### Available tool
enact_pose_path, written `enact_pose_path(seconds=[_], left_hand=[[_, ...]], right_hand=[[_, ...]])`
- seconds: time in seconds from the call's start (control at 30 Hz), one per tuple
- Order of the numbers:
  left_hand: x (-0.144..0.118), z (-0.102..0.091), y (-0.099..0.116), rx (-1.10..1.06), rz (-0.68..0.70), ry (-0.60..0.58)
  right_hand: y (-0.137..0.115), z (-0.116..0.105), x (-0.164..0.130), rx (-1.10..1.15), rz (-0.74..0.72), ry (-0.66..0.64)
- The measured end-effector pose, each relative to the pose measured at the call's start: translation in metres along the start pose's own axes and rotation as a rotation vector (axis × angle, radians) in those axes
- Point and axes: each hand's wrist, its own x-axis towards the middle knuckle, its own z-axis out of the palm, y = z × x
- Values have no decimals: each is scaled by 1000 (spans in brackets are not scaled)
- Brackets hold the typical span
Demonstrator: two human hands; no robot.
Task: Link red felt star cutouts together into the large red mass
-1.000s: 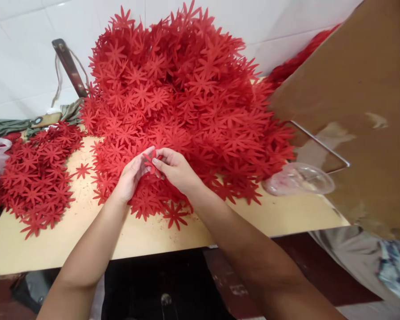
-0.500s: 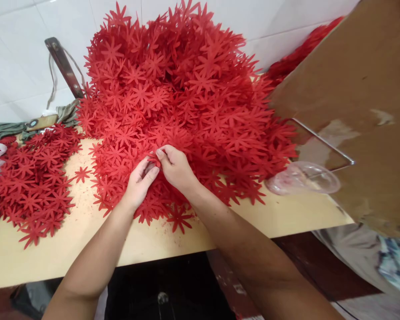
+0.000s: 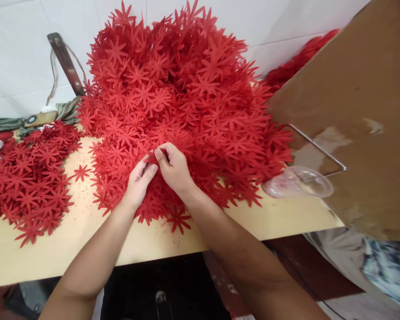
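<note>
Surface: pale wooden tabletop against white tiled wall.
Heap: red flower cutouts, piled high, centre.
Cutout in hand: single red flower cutout at heap's near edge.
Left hand: fingers nearly closed, touching it.
Right hand: pinching it.
Handling: likely light, thin, floppy; best pinched by a petal.

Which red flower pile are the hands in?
The big heap against the tiled wall; both hands pinch a flower at its front edge. The flat pile lies untouched, left.
</note>
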Motion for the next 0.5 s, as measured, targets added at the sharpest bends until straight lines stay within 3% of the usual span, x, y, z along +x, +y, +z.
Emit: enact_pose_path(seconds=[0.17,0.5], left_hand=[[2,-2,0,-76,41,11],[2,-3,-1,5,57,17]], right_hand=[[2,3,-4,262,60,-197],[-2,2,-4,-148,62,-80]])
